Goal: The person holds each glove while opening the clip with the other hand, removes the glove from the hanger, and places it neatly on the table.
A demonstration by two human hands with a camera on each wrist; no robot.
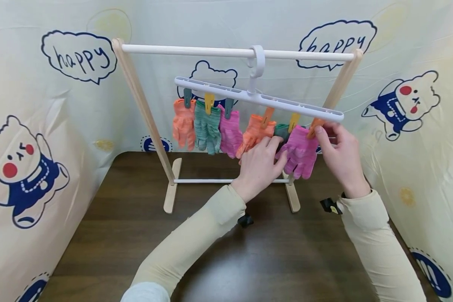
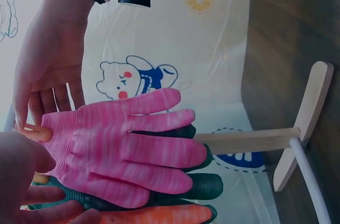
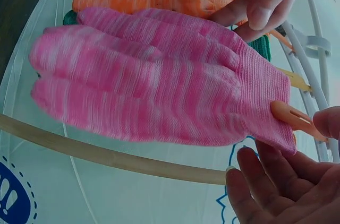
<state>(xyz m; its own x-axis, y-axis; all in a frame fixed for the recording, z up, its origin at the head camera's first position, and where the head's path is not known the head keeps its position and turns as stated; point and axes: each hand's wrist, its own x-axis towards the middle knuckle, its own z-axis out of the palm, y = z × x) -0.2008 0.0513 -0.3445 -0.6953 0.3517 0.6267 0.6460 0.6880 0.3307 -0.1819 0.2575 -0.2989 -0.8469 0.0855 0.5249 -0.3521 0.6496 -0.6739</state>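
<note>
My right hand (image 1: 341, 155) pinches an orange clothespin (image 3: 289, 115) between thumb and fingers, at the cuff of a pink striped glove (image 1: 299, 153). The glove hangs fingers down from the right end of a white hanger (image 1: 279, 102). To its left, my left hand (image 1: 258, 167) has its fingers loosely extended and its thumb by the glove's edge; whether it touches is unclear. Behind that hand hang an orange glove (image 1: 253, 130) and a mostly hidden green glove (image 1: 282, 131). Further left hang another orange glove (image 1: 183, 123), a green glove (image 1: 207, 130) and a pink glove (image 1: 231, 134).
The hanger's hook (image 1: 259, 63) loops over the white top rod (image 1: 188, 50) of a wooden rack (image 1: 143, 107) on a dark brown table (image 1: 136, 243). The hanger tilts down to the right. A printed cloth (image 1: 75, 142) encloses the back and sides.
</note>
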